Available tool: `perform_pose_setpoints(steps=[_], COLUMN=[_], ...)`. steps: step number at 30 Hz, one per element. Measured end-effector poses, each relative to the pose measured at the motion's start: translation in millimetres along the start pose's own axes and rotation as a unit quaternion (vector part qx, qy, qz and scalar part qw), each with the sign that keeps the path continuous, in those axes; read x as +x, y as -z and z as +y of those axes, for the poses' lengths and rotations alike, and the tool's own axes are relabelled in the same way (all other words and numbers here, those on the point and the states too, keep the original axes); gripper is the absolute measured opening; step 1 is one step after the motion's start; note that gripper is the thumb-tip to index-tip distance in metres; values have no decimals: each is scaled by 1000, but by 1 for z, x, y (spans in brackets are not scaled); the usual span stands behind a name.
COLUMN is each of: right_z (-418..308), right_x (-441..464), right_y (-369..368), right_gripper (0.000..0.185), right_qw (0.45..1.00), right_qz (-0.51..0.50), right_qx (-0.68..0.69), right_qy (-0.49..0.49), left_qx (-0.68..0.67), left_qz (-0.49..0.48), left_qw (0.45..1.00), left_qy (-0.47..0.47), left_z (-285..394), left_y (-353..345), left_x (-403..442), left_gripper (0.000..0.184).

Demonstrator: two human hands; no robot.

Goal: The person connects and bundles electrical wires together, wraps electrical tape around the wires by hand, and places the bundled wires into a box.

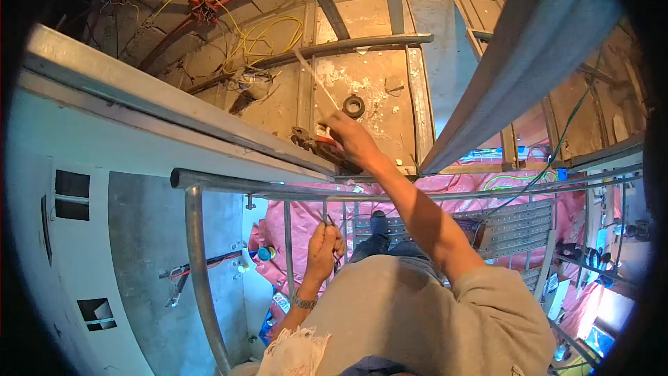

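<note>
My right hand [351, 141] reaches over a dusty ceiling board [372, 73], its fingers closed and slightly blurred. A thin white strip [318, 81] slants up and left from these fingers, which seem to pinch its lower end. Pliers with red handles [325, 140] lie right beside and partly under that hand. Just above it sits a black roll of tape [353, 106]. Lower down, near the scaffold rail, my left hand [324, 247] is closed, with thin pointed ends sticking up from it; what they belong to is too small to tell.
A metal scaffold rail [271, 189] crosses in front of my body. A large metal stud [525, 63] slants down on the right. Yellow wire [257, 45] lies loosely coiled at the upper left. Far below are a perforated platform [518, 228] and pink sheeting [459, 191].
</note>
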State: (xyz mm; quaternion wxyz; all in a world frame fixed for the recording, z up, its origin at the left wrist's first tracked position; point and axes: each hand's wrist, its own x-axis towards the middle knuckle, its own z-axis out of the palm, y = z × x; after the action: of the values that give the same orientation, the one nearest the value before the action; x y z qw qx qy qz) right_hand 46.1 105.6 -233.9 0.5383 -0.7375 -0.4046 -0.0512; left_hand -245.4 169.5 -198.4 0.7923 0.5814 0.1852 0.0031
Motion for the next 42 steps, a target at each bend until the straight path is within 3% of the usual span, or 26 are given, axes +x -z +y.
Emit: perform_pose_setpoints(steps=[1, 3, 5, 10, 13, 15, 17, 18, 19, 20, 21, 22, 23, 25, 26, 27, 28, 29, 30, 31, 33, 35, 37, 38, 40, 42], right_z=[-12, -36, -53, -99, -146, -173, -175, -174, -172, -170, -166, -164, -171, -188, -187, -185, -184, -181, -178, -173, -164, -155, -148, -142, -138, -137], right_x=[-18, -63, -114, -238, -256, -258, -263, -264, -264, -265, -264, -260, -255, -245, -249, -256, -261, -263, -264, -264, -266, -270, -270, -270, -267, -262], right_y=[13, 45, 77, 111, 143, 157, 158, 156, 155, 160, 167, 171, 175, 188, 186, 183, 180, 180, 180, 181, 187, 190, 186, 183, 183, 188], right_gripper=[36, 38, 37, 22, 15, 15, 17, 18, 18, 18, 19, 19, 19, 14, 14, 15, 16, 16, 13, 11, 13, 10, 7, 6, 6, 8], right_qw=[999, 999, 999, 983, 960, 926, 929, 926, 916, 916, 949, 971, 971, 968, 968, 934, 887, 887, 860, 828, 812, 830, 819, 833, 846, 902], right_qz=[31, 3, -18, -72, -77, -74, -48, 5, 59, 58, 78, 99, 99, 112, 113, 126, 136, 135, 151, 164, 144, 104, 124, 142, 159, 154], right_qx=[18, 14, 21, 10, 128, 184, 215, 264, 312, 314, 225, 136, 140, 77, 80, 157, 233, 239, 305, 371, 403, 402, 413, 395, 378, 273], right_qy=[12, -29, -23, -166, -235, -322, -296, -271, -243, -241, -208, -170, -165, -212, -210, -295, -375, -372, -381, -386, -396, -371, -378, -359, -341, -296], left_qx=[2, 84, 79, 99, 190, 208, 194, 277, 279, 201, 120, 26, 31, -96, 275, 278, 162, 43, 58, 64, 62, 110, 94, 11, 13, 11], left_qz=[-3, 5, 4, -54, -87, -109, -180, -232, -230, -222, -209, -238, -235, -217, -165, -163, -184, -198, -166, -158, -152, -156, -169, -156, -163, -172], left_qw=[1000, 994, 994, 989, 969, 959, 954, 914, 914, 951, 970, 971, 971, 968, 945, 944, 969, 972, 966, 968, 986, 980, 970, 977, 976, 975], left_qy=[0, -68, -72, -99, -133, -160, -139, -185, -186, -81, 25, 24, 21, 77, -65, -67, 26, 117, 188, 185, 38, 52, 145, 147, 142, 141], left_z=[5, 17, 17, 27, 17, 22, 24, 26, 17, 2, -11, -18, -23, -38, -54, -50, -41, -29, -6, -11, -32, -28, -14, -26, -26, -34], left_y=[-4, -15, -20, -53, -71, -99, -128, -135, -140, -146, -150, -151, -151, -150, -148, -150, -155, -159, -169, -169, -167, -161, -168, -169, -169, -168], left_x=[3, 10, 18, 22, 26, 28, 29, 29, 25, 21, 20, 26, 28, 27, 26, 27, 24, 19, 15, 15, 13, 13, 8, 9, 12, 15], left_gripper=[32, 31, 32, 31, 32, 43, 46, 41, 41, 38, 34, 29, 29, 27, 24, 24, 26, 28, 23, 23, 28, 27, 19, 19, 17, 17])
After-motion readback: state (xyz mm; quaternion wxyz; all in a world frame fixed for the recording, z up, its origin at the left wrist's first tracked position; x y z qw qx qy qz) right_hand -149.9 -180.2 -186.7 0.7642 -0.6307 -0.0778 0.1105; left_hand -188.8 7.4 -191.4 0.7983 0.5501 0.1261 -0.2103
